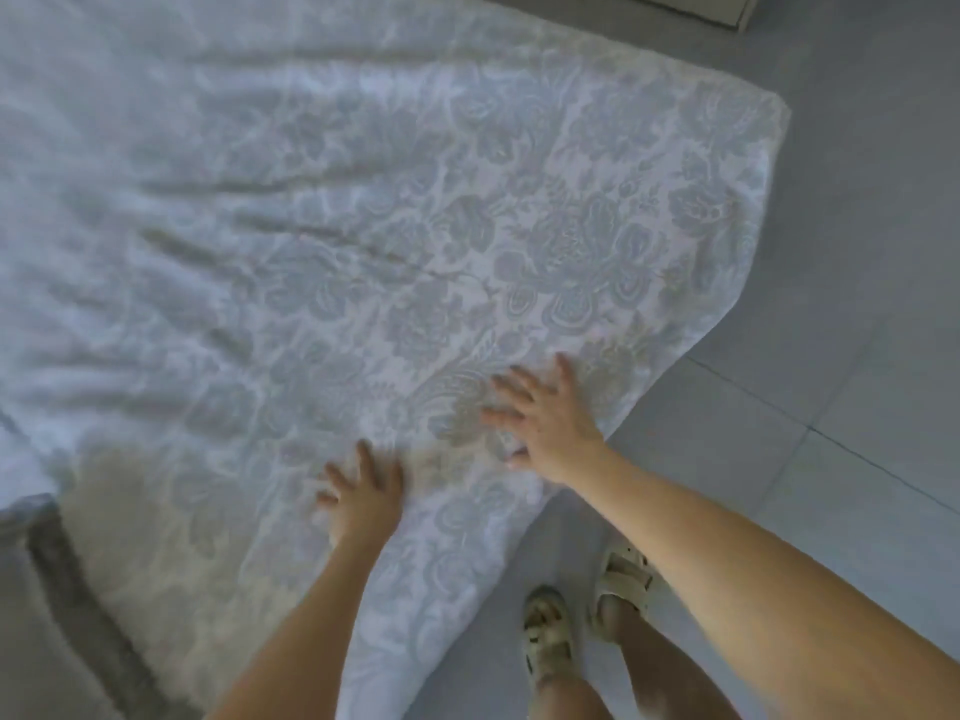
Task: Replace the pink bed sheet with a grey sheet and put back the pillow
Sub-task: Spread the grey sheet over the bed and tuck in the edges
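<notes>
A grey-and-white floral patterned sheet lies spread over the bed and fills most of the view, with long creases across its left half. Its near corner hangs over the bed's edge toward the floor. My left hand lies flat on the sheet near the bed's near edge, fingers spread. My right hand presses flat on the sheet a little farther right, fingers spread, close to the bed's corner. No pink sheet or pillow is in sight.
Grey tiled floor runs along the right side and bottom. My feet in light sandals stand on it beside the bed corner. A grey fabric piece lies at the bottom left. A pale furniture base shows at the top right.
</notes>
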Available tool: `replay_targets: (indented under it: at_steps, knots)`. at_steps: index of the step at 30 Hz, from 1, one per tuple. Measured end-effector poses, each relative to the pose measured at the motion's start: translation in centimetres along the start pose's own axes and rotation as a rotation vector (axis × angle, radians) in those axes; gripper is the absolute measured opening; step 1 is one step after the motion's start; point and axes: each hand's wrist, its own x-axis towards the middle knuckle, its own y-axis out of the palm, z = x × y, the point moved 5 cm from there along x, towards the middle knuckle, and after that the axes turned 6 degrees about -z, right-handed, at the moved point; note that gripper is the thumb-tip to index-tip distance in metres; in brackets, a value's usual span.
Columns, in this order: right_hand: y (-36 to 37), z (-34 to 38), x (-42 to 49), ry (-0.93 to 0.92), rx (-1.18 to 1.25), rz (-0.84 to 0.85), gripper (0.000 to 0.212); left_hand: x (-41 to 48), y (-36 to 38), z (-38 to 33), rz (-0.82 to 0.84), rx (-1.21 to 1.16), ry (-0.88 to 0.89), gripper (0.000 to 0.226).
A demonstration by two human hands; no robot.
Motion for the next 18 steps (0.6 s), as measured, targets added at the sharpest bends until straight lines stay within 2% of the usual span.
replay_targets:
  at_steps: [2,5,8,10,12,14,16,18]
  knots:
    - [1.5,-2.1,-1.7,0.183,0.007,0.041,0.072,-3.3,3.0,1.1,0.005,-0.017,0.081,0.072]
    - [1.7,-2.0,-4.3,0.44,0.076,0.154,0.071,-7.2,4.7,2.1,0.041,0.072,0.178,0.057]
    - [-1.5,1.4,-4.9,0.53,0.005,0.198,0.065,-10.0,4.3,3.3,0.136,0.097,0.37,0.055]
    - [-4.3,5.5,-4.9,0.456,-0.088,0.142,0.062,-12.2,3.8,5.4,0.199,-0.08,0.419,0.053]
    - [-6.1,11.1,-5.2,0.343,-0.131,0.075,0.058,-14.5,3.4,8.9,0.236,-0.406,0.327,0.049]
    - [-7.0,18.3,-6.1,0.225,-0.147,0.061,0.054,-17.7,3.1,13.7,0.186,-0.625,0.22,0.048]
    - [-7.7,26.4,-7.6,0.102,-0.161,0.055,0.043,-21.6,3.4,20.2,0.085,-0.708,0.106,0.046]
    - [-7.7,34.9,-9.7,-0.03,-0.204,0.119,0.034,-25.4,4.5,27.5,0.017,-0.767,-0.023,0.044]
